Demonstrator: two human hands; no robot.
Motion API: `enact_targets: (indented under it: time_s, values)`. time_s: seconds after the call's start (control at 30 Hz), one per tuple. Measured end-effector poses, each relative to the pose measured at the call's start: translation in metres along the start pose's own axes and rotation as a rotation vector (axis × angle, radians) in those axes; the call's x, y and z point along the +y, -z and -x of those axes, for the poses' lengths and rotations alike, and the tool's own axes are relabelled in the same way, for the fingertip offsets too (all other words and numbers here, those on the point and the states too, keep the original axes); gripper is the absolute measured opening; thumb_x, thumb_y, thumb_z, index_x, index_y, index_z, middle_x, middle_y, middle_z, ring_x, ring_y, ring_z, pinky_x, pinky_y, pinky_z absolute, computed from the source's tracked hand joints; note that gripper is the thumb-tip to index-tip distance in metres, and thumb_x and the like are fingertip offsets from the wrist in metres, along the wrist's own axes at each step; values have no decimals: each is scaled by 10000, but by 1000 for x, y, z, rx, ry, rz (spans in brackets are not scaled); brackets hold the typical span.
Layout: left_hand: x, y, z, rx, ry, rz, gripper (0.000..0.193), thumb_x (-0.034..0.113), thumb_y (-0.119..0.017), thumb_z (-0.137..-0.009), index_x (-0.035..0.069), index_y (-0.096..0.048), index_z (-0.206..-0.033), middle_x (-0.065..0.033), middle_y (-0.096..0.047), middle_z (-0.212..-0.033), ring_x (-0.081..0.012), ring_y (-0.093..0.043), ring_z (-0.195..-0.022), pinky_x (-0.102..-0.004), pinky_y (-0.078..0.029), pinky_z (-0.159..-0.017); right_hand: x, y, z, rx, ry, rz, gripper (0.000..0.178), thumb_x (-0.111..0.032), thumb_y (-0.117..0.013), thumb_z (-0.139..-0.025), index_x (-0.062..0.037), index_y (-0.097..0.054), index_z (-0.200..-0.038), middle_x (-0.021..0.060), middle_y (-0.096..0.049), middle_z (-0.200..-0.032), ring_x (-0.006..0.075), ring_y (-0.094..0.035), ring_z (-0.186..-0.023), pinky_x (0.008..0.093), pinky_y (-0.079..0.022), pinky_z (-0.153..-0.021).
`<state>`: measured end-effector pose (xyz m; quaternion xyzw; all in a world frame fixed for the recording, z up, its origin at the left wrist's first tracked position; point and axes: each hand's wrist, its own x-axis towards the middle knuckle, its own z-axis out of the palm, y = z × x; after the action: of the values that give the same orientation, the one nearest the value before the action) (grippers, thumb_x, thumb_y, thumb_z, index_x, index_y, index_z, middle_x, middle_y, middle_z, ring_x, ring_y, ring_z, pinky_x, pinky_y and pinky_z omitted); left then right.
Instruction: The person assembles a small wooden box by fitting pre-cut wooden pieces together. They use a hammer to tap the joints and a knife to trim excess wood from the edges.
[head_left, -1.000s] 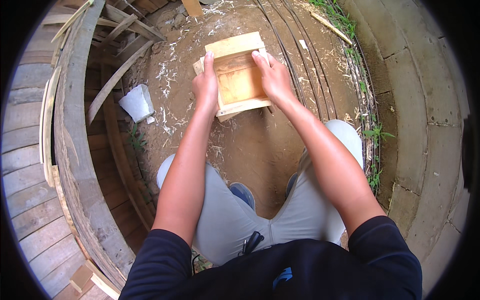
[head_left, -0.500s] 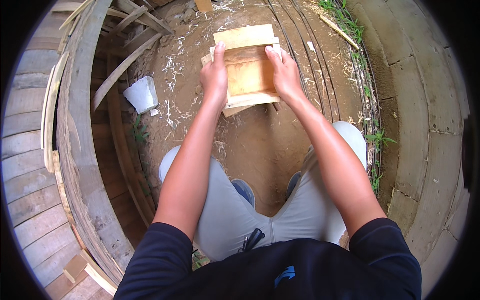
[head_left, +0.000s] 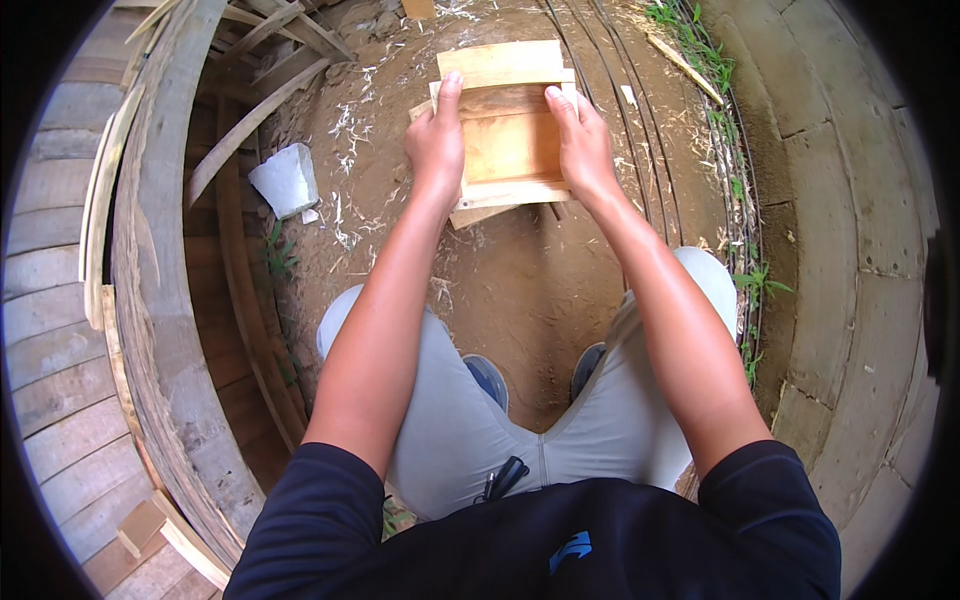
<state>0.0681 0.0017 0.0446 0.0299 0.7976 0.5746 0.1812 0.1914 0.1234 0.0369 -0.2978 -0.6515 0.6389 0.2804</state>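
A small open wooden box (head_left: 510, 150) of pale boards is held out in front of me, its hollow side facing up toward me. My left hand (head_left: 437, 145) grips its left side, thumb laid along the edge. On the opposite side my right hand (head_left: 585, 145) is closed round the wall with its thumb on the rim. A wider board (head_left: 500, 64) runs across the far end of the box. The fingers of both hands are mostly hidden behind the sides. Part of another piece of wood shows under the near left corner.
Brown soil (head_left: 510, 300) strewn with pale shavings lies below. A whitish stone block (head_left: 285, 181) sits to the left, near a thick timber beam (head_left: 165, 270) and loose wood strips. Thin dark rods (head_left: 640, 130) run along the ground at right, beside weeds and a plank surface (head_left: 825, 230).
Both hands have shifted the box slightly to the right and a little farther away. The grip looks the same.
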Motion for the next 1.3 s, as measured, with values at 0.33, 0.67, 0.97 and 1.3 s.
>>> enact_targets:
  time_s: [0.33, 0.67, 0.97, 1.3]
  values:
    - [-6, 1, -7, -190, 96, 93, 778, 708, -554, -911, -62, -660, -930, -171, -652, -923, -233, -644, -866, -380, -537, -784, -7, -1, 4, 39, -147, 106, 511, -420, -543, -1020, 27, -634, -1252, 175, -692, -1185, 235, -633, -1120, 360, -449, -988]
    - [-28, 4, -13, -539, 286, 99, 843, 650, -354, -1011, -47, -379, -1484, -252, -495, -1446, -297, -547, -1298, -394, -478, -1042, 3, 19, -11, -236, -679, 200, 747, -564, -515, -976, 3, -464, -1459, 238, -531, -1430, 342, -486, -1352, 487, -379, -1091]
    - [-40, 0, -16, -548, 396, 55, 754, 581, -335, -1041, -39, -391, -1467, -234, -572, -1368, -279, -625, -1195, -397, -503, -1019, -24, 33, -9, -346, -701, 283, 789, -628, -488, -946, -82, -426, -1512, 219, -464, -1504, 403, -451, -1372, 620, -366, -1069]
    - [-45, -6, -16, -565, 413, 73, 731, 562, -328, -1045, -42, -413, -1448, -231, -595, -1336, -272, -643, -1164, -392, -512, -1000, -11, 33, -13, -305, -611, 389, 813, -619, -508, -943, 2, -464, -1466, 316, -489, -1437, 439, -512, -1308, 556, -447, -1019]
